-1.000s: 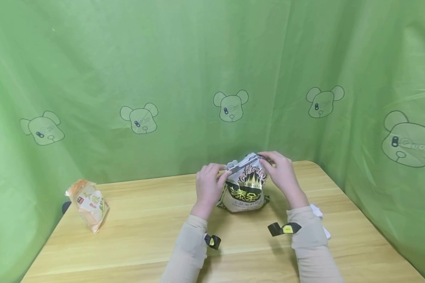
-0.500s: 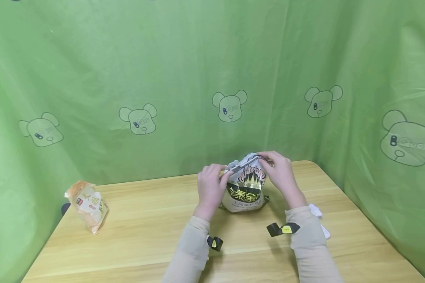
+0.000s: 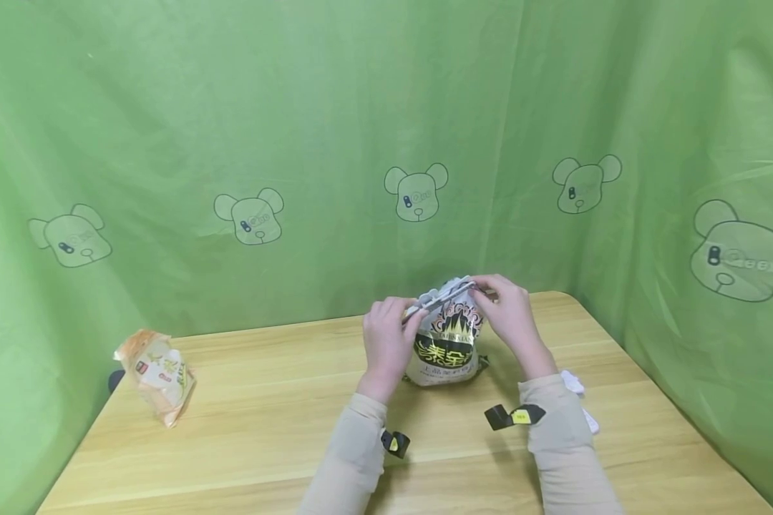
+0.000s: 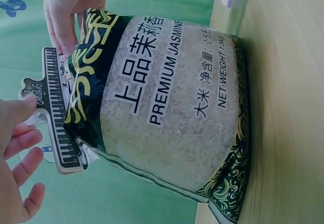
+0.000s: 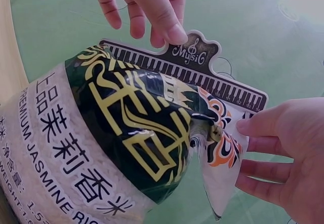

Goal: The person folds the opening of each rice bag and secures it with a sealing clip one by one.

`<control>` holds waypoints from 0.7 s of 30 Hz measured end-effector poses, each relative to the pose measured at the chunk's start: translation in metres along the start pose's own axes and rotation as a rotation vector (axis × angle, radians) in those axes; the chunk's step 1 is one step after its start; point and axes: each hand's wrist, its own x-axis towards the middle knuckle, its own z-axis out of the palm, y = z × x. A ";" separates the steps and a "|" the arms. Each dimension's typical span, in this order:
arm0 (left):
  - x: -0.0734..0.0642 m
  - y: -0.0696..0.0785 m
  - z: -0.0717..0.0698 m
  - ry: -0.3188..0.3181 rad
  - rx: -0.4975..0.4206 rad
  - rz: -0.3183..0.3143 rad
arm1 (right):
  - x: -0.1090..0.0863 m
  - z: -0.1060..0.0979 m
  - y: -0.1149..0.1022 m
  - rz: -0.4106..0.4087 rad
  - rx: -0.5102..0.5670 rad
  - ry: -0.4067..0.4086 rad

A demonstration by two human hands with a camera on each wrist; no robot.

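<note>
A bag of jasmine rice (image 3: 447,357) stands upright on the table, its clear lower part showing the grains. Along its gathered top lies a long bag clip (image 5: 187,72) with piano keys and "Music" printed on it. My left hand (image 3: 389,343) pinches the clip's raised handle between thumb and fingers, as the right wrist view shows; its other fingers are loosely bent. On the other side, my right hand (image 5: 293,153) holds the white folded top of the bag near the clip's end, thumb in front and fingers behind.
An orange and white food packet (image 3: 164,379) leans at the table's left edge, with a dark round thing (image 3: 114,379) behind it. Two small white objects (image 3: 572,383) lie beside the right sleeve. A green curtain (image 3: 335,129) hangs close behind the wooden table (image 3: 245,429).
My left hand has shifted slightly right, and the clip has tilted so its edge shows more. My right hand stays almost in place at the bag's top.
</note>
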 end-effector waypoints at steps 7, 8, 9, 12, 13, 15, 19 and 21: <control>0.002 -0.002 -0.003 -0.046 -0.044 -0.032 | 0.002 -0.001 0.001 0.001 0.016 -0.020; 0.003 -0.003 -0.003 -0.054 -0.049 -0.032 | 0.002 -0.001 0.001 0.003 0.015 -0.026; 0.003 -0.004 -0.004 -0.063 -0.054 -0.031 | 0.002 -0.001 0.001 0.006 0.015 -0.033; 0.003 -0.005 -0.006 -0.094 -0.063 -0.030 | 0.001 -0.002 0.001 0.018 0.014 -0.047; 0.003 -0.006 -0.007 -0.105 -0.062 -0.029 | 0.001 -0.002 0.002 0.021 0.015 -0.050; 0.004 -0.007 -0.008 -0.124 -0.066 -0.028 | 0.001 -0.003 0.002 0.024 0.016 -0.055; 0.005 -0.011 -0.011 -0.150 -0.065 -0.028 | 0.001 -0.004 0.002 0.022 0.020 -0.059; 0.006 -0.012 -0.012 -0.163 -0.066 -0.027 | 0.001 -0.005 0.003 0.021 0.024 -0.059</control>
